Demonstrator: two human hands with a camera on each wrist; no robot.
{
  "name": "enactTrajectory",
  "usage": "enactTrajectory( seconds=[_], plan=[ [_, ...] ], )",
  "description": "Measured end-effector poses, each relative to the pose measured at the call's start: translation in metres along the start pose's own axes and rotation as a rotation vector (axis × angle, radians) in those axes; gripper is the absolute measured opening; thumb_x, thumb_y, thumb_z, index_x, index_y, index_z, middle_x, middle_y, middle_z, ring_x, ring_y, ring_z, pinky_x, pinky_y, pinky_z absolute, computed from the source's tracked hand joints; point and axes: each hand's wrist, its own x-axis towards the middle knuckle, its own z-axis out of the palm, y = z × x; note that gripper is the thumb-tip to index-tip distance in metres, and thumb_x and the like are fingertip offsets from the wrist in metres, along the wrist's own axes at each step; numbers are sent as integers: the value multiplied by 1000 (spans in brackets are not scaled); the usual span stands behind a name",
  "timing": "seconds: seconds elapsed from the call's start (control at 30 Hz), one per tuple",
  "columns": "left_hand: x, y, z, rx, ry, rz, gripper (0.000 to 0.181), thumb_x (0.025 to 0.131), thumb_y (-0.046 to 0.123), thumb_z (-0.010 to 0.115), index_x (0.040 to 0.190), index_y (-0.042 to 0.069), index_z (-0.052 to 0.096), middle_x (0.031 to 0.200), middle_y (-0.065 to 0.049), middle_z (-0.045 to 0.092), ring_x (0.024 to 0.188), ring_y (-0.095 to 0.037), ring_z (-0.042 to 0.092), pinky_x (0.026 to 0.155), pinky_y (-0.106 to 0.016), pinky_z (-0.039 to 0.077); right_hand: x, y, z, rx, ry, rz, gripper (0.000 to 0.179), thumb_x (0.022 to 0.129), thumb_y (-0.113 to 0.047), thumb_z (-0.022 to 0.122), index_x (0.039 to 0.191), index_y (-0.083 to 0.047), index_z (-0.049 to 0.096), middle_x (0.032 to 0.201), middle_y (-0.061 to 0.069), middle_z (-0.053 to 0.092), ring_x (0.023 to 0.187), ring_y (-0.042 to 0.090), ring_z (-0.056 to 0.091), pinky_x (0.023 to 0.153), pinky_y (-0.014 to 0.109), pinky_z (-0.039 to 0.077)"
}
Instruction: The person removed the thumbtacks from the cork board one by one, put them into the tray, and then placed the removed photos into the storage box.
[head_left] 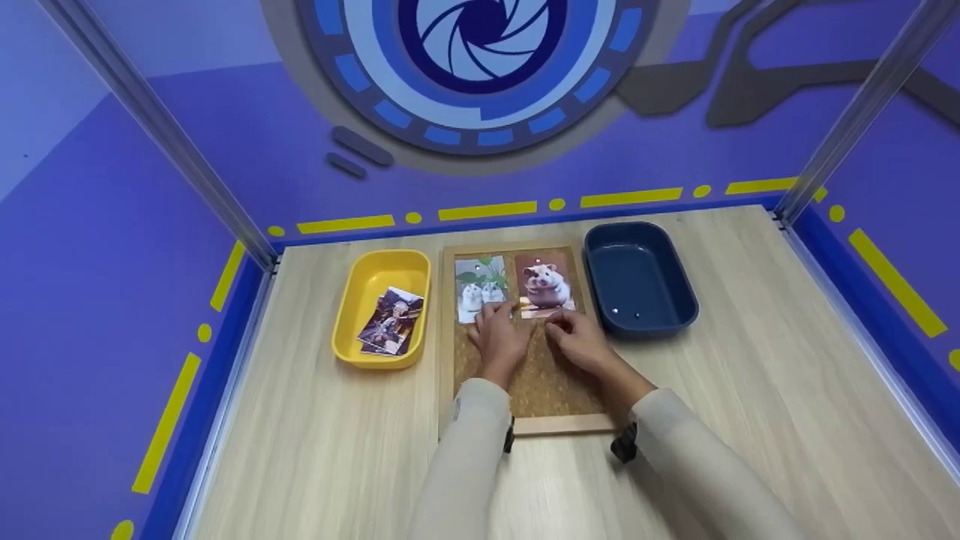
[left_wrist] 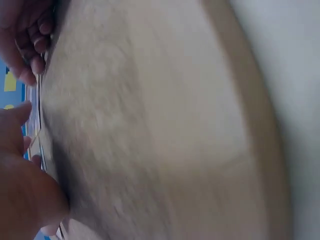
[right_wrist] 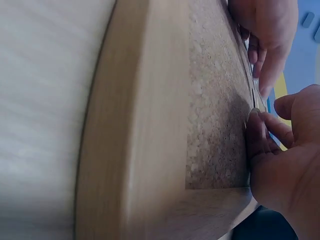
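Note:
A cork board (head_left: pixel 555 382) with a wooden frame lies on the table. At its upper left is a photo of two small white animals and leaves (head_left: pixel 471 291); beside it on the right is a hamster photo (head_left: pixel 546 283). A small pin shows near each photo's top edge. My left hand (head_left: pixel 501 341) rests at the lower gap between the photos, its fingertips by their lower corners. My right hand (head_left: pixel 583 341) has loosely bent fingers touching the hamster photo's bottom edge. No object shows between the fingers of either hand. Both wrist views show the hands side by side, low over the cork.
Left of the board stands a yellow tray (head_left: pixel 346 330) holding several photos (head_left: pixel 394 321). On the right is a dark blue tray (head_left: pixel 641 281) with a few tiny shiny pins (head_left: pixel 615 310) near its front. A purple-blue wall (head_left: pixel 225 150) closes off the table's back.

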Motion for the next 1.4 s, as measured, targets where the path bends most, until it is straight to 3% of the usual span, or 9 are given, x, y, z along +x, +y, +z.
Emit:
enactTrajectory(
  seconds=[0.13,0.23,0.43,0.57,0.67,0.83,1.1,1.4],
  plan=[
    [7,2,6,90,18,21,49,98,44,75,140,20,68,132,-13,57,127,-34,48,111,-57,31,3,-4,3,42,20,51,26,104,-14,64,127,-1,67,104,13,69,90,21,61,76,28,50],
    [13,1,7,106,25,-1,51,98,45,75,142,20,66,130,-14,57,125,-35,47,113,-58,30,5,-6,5,53,37,64,28,105,-14,62,130,-1,64,106,13,68,91,22,62,75,28,51],
    [14,-5,11,149,47,-16,50,99,48,74,141,23,64,131,-11,58,124,-33,49,115,-56,29,11,-8,11,-31,65,21,28,104,-12,63,128,2,66,113,18,71,104,28,66,93,42,55],
    [9,-6,15,154,57,23,49,100,43,73,146,26,63,130,-11,59,122,-33,51,111,-54,33,16,-8,14,-120,69,1,36,104,-14,63,136,4,63,121,21,70,113,34,67,102,51,56],
    [5,-5,18,160,55,53,48,102,38,72,148,29,63,129,-11,60,120,-33,52,108,-53,35,21,-6,17,-101,73,2,41,104,-11,63,140,6,59,126,23,69,116,35,67,105,52,55],
    [2,-4,21,178,70,86,46,101,35,71,147,30,66,128,-10,61,116,-32,53,104,-52,37,33,-4,22,6,102,-15,37,101,-1,61,136,12,59,121,26,69,110,36,67,99,50,56],
    [1,1,19,177,12,45,50,103,35,70,152,33,61,132,-7,59,122,-29,51,111,-52,35,52,-8,24,-49,139,38,28,103,-4,61,128,8,64,119,23,69,109,32,67,98,47,57],
    [7,6,16,164,15,50,52,98,37,74,150,33,64,133,-6,60,124,-29,52,112,-52,35,69,-6,24,-75,203,22,24,106,-7,58,126,4,65,120,21,68,110,31,65,99,48,57]
  ],
)
